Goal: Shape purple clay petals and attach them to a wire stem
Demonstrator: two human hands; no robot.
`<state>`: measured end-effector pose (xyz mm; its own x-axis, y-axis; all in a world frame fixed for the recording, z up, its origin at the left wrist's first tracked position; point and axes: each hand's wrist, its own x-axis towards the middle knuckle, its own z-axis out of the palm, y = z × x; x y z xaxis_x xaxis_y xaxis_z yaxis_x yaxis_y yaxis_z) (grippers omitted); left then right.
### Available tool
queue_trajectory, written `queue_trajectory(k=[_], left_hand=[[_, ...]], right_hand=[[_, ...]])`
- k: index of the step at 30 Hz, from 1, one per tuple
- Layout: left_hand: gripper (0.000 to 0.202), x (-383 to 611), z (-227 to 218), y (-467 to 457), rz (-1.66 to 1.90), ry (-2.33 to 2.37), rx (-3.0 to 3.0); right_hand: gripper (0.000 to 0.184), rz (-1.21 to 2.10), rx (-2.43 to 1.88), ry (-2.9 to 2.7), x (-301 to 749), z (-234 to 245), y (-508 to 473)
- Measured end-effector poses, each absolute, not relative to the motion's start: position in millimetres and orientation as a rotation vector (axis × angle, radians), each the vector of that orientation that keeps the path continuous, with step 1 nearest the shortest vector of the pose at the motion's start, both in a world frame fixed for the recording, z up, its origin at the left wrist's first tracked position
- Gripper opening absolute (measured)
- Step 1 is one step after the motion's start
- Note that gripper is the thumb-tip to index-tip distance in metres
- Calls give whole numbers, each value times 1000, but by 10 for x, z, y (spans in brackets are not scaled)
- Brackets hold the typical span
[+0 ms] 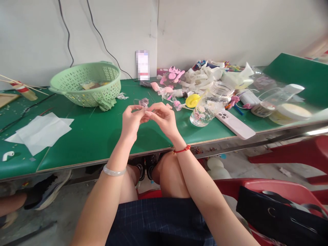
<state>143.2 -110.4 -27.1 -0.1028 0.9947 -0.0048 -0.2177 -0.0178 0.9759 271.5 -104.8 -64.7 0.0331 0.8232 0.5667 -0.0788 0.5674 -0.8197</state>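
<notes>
My left hand (132,122) and my right hand (161,118) are raised together above the green mat table (84,128), with their fingertips meeting. Between those fingertips is a small pale piece (145,112), too small to identify and mostly hidden by my fingers. Just beyond them lies a small translucent pink piece (144,101), not touching either hand. A thin wire seems to loop near it. To the right stand a glass jar (208,104) holding pink bits and a yellow round piece (192,100).
A light green plastic basket (85,85) stands at the back left, with white paper sheets (42,131) at the front left. A phone in a pink case (235,124) and heaped ribbons and craft parts (200,77) lie right. Below are red chairs (289,153), a black bag (276,215) and another person's shoe (47,191).
</notes>
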Motion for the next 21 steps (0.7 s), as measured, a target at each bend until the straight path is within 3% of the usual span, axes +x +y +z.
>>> queue_trajectory(k=[5, 9, 12, 15, 21], left_hand=[[22, 1376, -388, -1055, 1336, 1242, 1282], [33, 1357, -435, -1025, 1467, 1327, 1579], [29, 1355, -424, -1001, 1490, 1265, 1805], [24, 1346, -423, -966, 1496, 1230, 1698], [40, 1325, -400, -981, 1465, 1112, 1336]], right_hand=[[38, 748, -885, -1364, 2763, -731, -983], [30, 677, -1037, -1400, 2794, -727, -985], [28, 719, -1053, -1534, 2801, -696, -1009], [34, 781, -1050, -1578, 2826, -679, -1021], [46, 797, -1020, -1454, 2893, -664, -1025]])
